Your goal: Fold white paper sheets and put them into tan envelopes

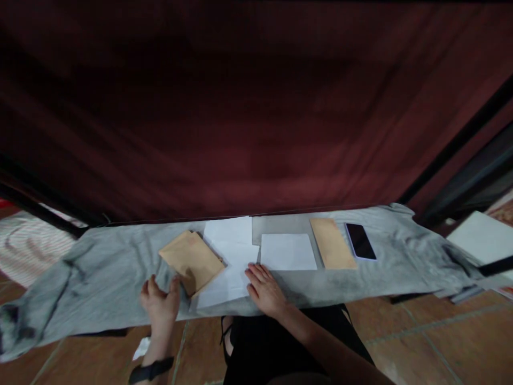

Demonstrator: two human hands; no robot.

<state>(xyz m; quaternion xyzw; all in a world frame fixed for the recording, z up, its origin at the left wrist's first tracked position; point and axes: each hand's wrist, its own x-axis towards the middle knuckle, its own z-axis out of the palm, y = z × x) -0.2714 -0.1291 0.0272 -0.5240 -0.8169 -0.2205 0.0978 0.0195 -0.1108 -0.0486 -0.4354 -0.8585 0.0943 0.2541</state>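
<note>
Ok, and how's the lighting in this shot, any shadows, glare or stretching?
Head view: dim overall, the dark red backdrop darkest toward the top; head view: a soft shadow on the brown envelopes near the left hand; head view: no strong glare on the phone; head view: the grey cloth looks stretched toward its ends.

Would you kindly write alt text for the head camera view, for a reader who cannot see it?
A person's right hand rests by the edge of white paper sheets on gray cloth, while the open left hand is beside stacked tan envelopes. To the right lie a separate white sheet, a single tan envelope and a smartphone.
</note>
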